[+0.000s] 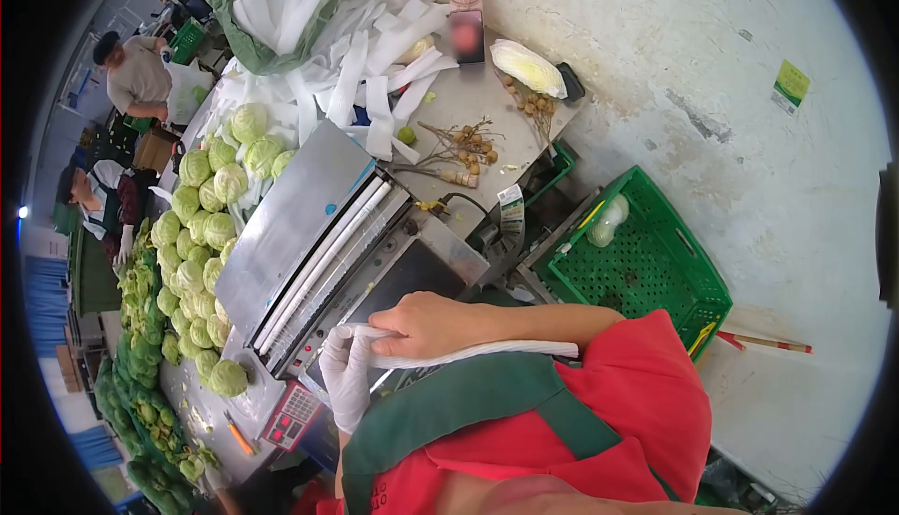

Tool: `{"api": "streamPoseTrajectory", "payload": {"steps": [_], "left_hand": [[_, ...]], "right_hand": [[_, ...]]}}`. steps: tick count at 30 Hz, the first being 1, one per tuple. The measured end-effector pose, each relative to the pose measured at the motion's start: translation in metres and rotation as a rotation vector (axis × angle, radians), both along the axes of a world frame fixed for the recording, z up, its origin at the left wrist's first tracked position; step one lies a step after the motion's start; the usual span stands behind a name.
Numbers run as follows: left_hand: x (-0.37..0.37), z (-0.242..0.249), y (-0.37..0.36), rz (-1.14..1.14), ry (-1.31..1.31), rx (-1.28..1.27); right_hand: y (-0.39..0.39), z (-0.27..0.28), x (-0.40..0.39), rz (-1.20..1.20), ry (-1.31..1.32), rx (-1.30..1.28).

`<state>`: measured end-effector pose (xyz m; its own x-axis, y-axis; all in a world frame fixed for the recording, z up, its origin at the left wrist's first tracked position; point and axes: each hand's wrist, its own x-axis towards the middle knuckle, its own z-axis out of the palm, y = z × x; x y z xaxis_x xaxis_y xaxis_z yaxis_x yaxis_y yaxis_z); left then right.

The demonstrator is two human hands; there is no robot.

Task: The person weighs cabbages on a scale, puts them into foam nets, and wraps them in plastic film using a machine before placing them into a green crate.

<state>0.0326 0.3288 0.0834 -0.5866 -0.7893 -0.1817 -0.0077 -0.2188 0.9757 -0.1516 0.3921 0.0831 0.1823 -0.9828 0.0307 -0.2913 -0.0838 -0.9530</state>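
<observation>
My left hand (pixel 346 379), in a white glove, is raised in front of the wrapping machine (pixel 323 248), its fingers bent toward my right hand. My bare right hand (pixel 426 323) is closed, with white glove material pinched where the two hands meet. What lies between the left fingers is hidden. A long white ribbed strip (pixel 496 350) runs below my right forearm, along the top of my green apron (pixel 468 398). The machine's metal lid and white rollers are just beyond my hands. A red scale (pixel 292 415) is at the lower left of my left hand.
Pale green cabbages (pixel 201 253) are piled left of the machine. White foam strips (pixel 351 75) spill from a green sack (pixel 225 9). Longans (pixel 473 150) and a napa cabbage (pixel 527 67) lie by the wall. A green crate (pixel 637 262) is right; a person (pixel 136 75) stands far left.
</observation>
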Motion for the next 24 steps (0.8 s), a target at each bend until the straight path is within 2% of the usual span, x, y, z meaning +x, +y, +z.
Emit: {"api": "streamPoseTrajectory", "payload": {"steps": [2, 11, 24], "left_hand": [[0.0009, -0.0013, -0.0012, -0.007, -0.005, 0.0], [0.0028, -0.0041, -0.0009, -0.017, 0.008, 0.028], [0.0023, -0.0043, 0.0036, 0.014, 0.007, 0.026]], "right_hand": [[0.0, -0.0053, 0.0022, -0.035, -0.026, -0.07], [0.0002, -0.002, 0.0002, -0.005, 0.006, 0.003], [0.0029, -0.0046, 0.0015, -0.017, -0.006, -0.06]]}}
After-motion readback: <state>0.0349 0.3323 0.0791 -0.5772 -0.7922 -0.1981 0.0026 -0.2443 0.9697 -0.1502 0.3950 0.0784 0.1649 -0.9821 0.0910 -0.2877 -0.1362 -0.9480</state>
